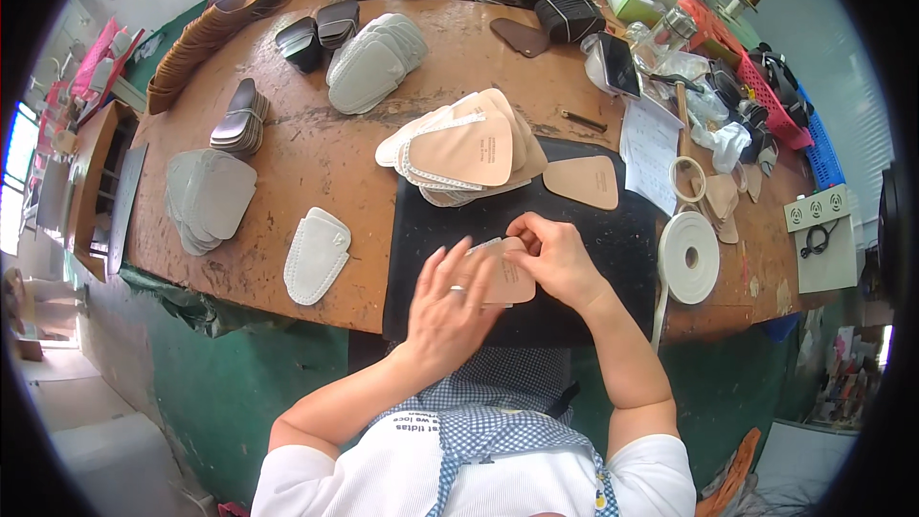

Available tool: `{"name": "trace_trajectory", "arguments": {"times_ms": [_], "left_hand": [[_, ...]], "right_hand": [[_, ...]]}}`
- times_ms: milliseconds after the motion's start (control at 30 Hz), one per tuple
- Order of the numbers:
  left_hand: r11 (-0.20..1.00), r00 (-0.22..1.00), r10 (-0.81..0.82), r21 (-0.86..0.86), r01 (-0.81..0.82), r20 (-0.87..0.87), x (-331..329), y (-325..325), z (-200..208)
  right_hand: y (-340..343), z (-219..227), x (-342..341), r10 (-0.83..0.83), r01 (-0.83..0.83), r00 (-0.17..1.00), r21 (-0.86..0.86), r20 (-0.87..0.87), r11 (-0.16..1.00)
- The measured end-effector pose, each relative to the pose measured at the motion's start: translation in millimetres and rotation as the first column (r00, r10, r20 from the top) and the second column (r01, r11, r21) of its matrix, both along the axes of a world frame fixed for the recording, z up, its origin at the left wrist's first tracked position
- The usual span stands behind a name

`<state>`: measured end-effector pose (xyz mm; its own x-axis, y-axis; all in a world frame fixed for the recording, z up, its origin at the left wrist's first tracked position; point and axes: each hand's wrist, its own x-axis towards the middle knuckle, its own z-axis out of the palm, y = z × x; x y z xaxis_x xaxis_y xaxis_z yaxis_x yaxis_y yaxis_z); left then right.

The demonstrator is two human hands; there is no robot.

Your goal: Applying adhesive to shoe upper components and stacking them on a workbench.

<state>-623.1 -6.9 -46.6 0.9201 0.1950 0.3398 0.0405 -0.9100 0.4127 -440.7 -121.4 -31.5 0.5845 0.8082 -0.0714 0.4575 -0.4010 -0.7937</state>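
Observation:
On the black mat lies a tan shoe-shaped leather piece with a pale edge under it. My left hand rests flat over its left part, fingers spread, a ring on one finger. At its upper right edge my right hand is closed, thumb and fingers pinched together; whatever sits between the fingertips is too small to make out. Just beyond, a fanned stack of tan and white pieces has white tape along some edges. A single tan piece lies right of that stack.
A white tape roll lies right of the mat. Left on the wooden table are a white perforated piece and grey stacks. A phone, paper sheets and a red basket stand at the right.

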Motion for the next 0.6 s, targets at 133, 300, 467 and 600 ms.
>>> {"name": "trace_trajectory", "arguments": {"times_ms": [133,300,467,600], "left_hand": [[0.981,0.957,-0.193,-0.033,0.191,-0.217,2,-3,-6],[0.961,0.932,-0.266,0.014,0.278,-0.245,2,3,-8],[0.924,0.991,0.038,-0.383,0.015,0.131,-1,26,-20],[0.960,0.979,0.164,-0.209,-0.186,-0.118,-3,40,14]], "right_hand": [[-5,14,-9,-0.105,0.042,0.895,0.153,0.434,0.987],[-9,11,-20,-0.151,0.077,0.962,0.306,0.226,0.949],[-1,-6,-22,0.135,-0.192,0.945,0.172,0.297,0.966],[10,-14,-26,0.196,-0.334,0.806,0.155,0.559,0.930]]}}
